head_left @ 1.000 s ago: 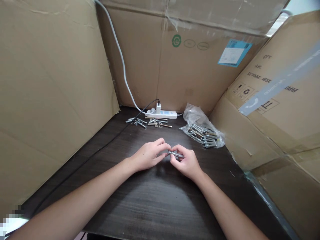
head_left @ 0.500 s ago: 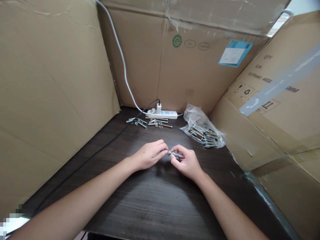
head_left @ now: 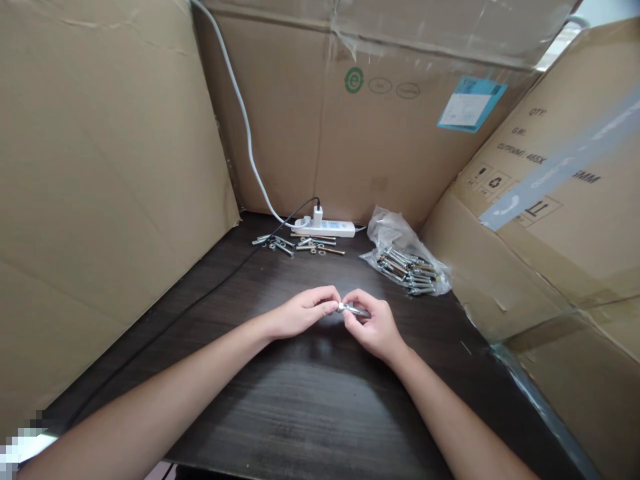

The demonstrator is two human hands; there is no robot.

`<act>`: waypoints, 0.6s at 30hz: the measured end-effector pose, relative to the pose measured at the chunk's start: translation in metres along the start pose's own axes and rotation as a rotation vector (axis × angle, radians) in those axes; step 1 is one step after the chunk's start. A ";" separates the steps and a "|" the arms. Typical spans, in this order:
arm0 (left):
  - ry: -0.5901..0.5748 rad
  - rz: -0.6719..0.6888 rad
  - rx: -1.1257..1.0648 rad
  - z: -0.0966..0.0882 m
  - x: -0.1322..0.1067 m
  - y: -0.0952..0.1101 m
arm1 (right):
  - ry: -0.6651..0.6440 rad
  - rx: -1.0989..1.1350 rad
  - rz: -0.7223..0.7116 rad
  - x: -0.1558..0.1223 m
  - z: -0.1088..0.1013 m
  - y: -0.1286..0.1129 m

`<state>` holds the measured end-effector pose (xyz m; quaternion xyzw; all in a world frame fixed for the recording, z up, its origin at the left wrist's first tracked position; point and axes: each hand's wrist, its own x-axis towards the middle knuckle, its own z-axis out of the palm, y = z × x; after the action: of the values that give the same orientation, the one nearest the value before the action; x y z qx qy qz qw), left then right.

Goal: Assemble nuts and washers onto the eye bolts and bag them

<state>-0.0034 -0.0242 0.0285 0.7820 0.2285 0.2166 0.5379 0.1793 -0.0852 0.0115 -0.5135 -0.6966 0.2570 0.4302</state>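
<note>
My right hand (head_left: 373, 323) grips a silvery expansion bolt (head_left: 358, 311) between thumb and fingers, its shank pointing back into the palm. At the bolt's left end sits a nut (head_left: 341, 307). The thumb and fingertips of my left hand (head_left: 305, 312) are closed on that nut from the left. Both hands are held just above the dark table, with the bolt lying nearly level between them. My fingers hide part of the nut and of the bolt.
Loose bolts, tubes and washers (head_left: 320, 247) lie before a white power strip (head_left: 337, 229). Right of them rests a clear plastic bag (head_left: 393, 227) of bolts (head_left: 413, 270). A black cable (head_left: 215, 288) crosses the table (head_left: 300, 413). Cardboard boxes (head_left: 280, 133) wall in the back and sides.
My left fingers have shifted slightly right and changed their grip, the thumb now pressing against the nut. My right hand has hardly moved and still holds the bolt.
</note>
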 end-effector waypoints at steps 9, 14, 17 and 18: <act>0.024 -0.001 -0.152 0.002 -0.001 0.002 | -0.001 0.077 0.035 0.000 0.003 0.002; 0.034 0.006 -0.231 0.005 0.000 0.003 | -0.013 0.049 0.048 0.000 0.004 0.004; 0.080 0.010 -0.207 0.005 0.000 0.002 | -0.003 0.035 0.047 0.001 0.004 0.004; 0.094 0.003 -0.191 0.005 0.000 0.001 | 0.003 0.031 0.045 0.001 0.004 0.003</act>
<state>-0.0004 -0.0286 0.0282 0.7166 0.2306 0.2745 0.5982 0.1777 -0.0828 0.0076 -0.5228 -0.6802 0.2766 0.4329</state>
